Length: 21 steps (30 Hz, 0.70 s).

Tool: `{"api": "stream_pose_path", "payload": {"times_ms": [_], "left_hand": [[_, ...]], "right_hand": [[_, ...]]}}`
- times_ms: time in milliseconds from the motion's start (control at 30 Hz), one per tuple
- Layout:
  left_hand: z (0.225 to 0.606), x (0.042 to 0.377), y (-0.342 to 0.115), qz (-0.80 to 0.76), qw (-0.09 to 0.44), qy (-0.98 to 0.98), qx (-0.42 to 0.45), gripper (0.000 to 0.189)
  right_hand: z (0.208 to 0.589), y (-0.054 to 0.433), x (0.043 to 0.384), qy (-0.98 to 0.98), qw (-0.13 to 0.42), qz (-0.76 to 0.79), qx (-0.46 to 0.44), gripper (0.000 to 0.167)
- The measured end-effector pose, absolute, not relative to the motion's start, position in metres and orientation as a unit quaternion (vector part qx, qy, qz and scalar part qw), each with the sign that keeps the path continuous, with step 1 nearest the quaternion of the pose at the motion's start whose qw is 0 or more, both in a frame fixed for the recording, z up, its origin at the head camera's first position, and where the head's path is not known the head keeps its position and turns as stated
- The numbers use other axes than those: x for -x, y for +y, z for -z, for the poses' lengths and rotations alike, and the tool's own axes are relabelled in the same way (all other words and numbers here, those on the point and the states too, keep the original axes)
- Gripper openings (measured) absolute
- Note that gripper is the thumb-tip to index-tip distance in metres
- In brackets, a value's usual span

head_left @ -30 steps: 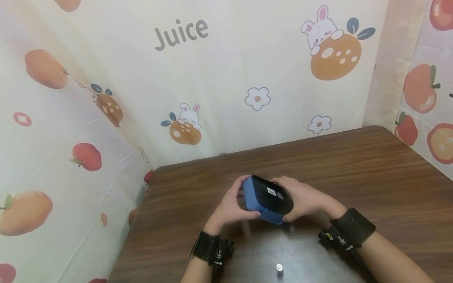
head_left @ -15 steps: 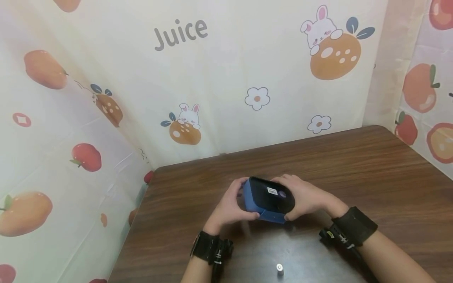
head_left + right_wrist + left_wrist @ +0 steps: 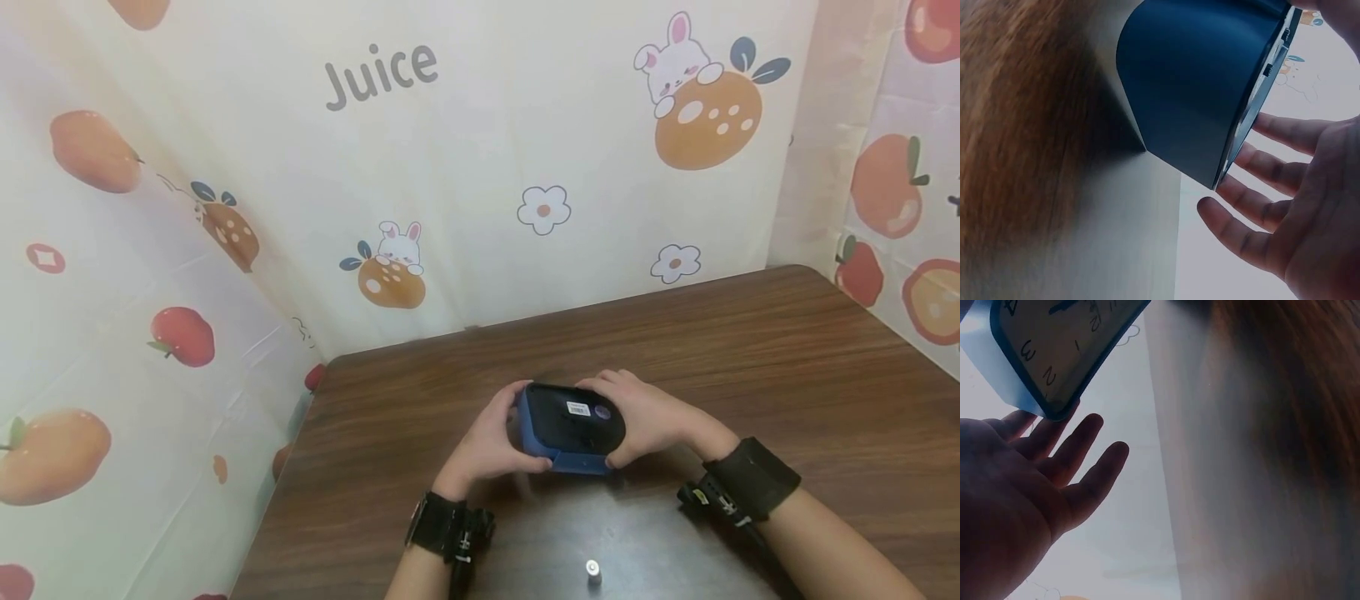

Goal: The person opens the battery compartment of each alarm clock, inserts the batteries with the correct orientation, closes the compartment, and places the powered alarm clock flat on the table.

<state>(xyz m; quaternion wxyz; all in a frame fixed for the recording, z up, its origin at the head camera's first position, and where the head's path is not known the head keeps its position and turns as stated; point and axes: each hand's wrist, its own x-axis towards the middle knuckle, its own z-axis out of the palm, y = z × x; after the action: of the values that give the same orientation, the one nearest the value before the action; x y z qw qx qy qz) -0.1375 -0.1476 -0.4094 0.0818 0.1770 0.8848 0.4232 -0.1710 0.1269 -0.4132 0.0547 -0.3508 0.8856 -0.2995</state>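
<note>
A blue clock [image 3: 573, 425] with a black back is held between both hands over the table, its back facing up toward the head camera. The back carries a white barcode label and a small round sticker. Numerals on the clock's face [image 3: 1054, 356] show in the left wrist view. My left hand [image 3: 491, 442] grips the clock's left end, thumb at the near edge. Around its right end curls my right hand [image 3: 648, 421], thumb also at the near side. In the right wrist view, a corner of the clock's blue casing [image 3: 1179, 81] comes down right at the tabletop.
A small battery [image 3: 593, 572] stands upright on the brown wooden table [image 3: 712, 358], near its front. Printed curtains [image 3: 480, 150] hang behind and along the sides. Black straps with cameras [image 3: 442, 521] are worn on both wrists.
The clock has tilted and sunk slightly, so its back faces the head camera more squarely. Both hands keep their grip, and the battery stays in place.
</note>
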Motion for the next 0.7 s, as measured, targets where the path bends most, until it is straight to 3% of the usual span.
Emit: {"api": "stream_pose_path", "payload": {"times_ms": [700], "left_hand": [[0.4183,0.1401,-0.1482,-0.394,0.114,0.898,-0.161,0.106]], "right_hand": [[0.4179,0.1241,0.1697,0.894,0.05,0.295,0.334,0.105]]}}
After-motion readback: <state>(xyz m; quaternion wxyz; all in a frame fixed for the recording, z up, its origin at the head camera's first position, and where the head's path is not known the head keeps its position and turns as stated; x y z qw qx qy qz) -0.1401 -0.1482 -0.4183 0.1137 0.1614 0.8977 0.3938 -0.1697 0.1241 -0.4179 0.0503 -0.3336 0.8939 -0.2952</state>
